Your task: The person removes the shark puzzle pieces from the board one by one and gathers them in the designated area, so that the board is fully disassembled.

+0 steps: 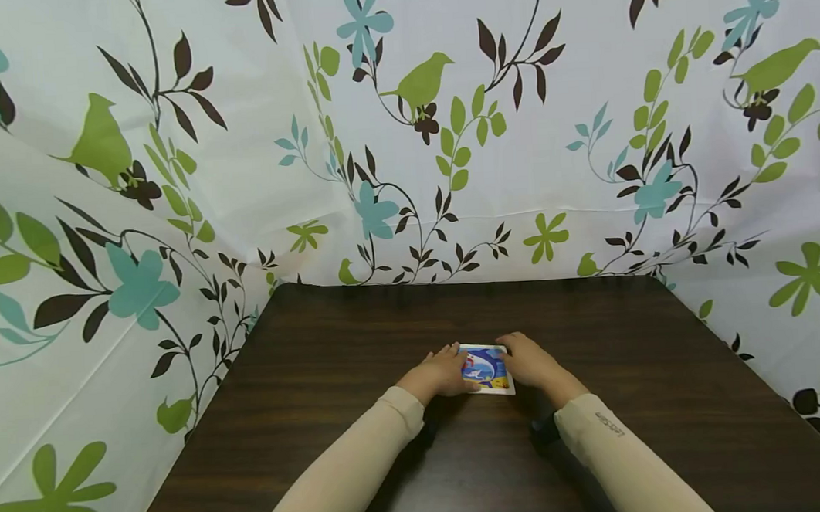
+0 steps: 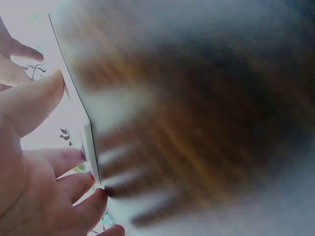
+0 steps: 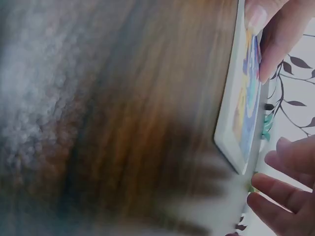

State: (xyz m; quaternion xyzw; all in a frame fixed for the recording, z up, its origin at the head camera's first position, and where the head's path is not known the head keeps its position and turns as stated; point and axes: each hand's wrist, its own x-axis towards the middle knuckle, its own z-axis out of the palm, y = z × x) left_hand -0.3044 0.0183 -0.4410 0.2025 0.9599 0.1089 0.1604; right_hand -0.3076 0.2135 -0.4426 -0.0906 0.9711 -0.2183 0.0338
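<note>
A small flat picture board (image 1: pixel 484 369) with a white border lies on the dark table; its face shows a blue sea scene with yellow along the bottom. At its left side, my left hand (image 1: pixel 444 372) holds it, thumb at the near edge and fingertips against the far side. The left wrist view has this thumb (image 2: pixel 42 98) touching the board's edge (image 2: pixel 86 132). My right hand (image 1: pixel 532 364) is at the right side, fingers (image 3: pixel 278 191) loosely spread and its thumb close to the board. Whether that thumb touches it is hard to tell.
The dark wood-grain table (image 1: pixel 385 311) spreads around both hands. A white curtain (image 1: pixel 239 180) printed with birds, leaves and flowers hangs behind the table and along its sides. Near the right wrist is a dark strap or device (image 1: pixel 544 430).
</note>
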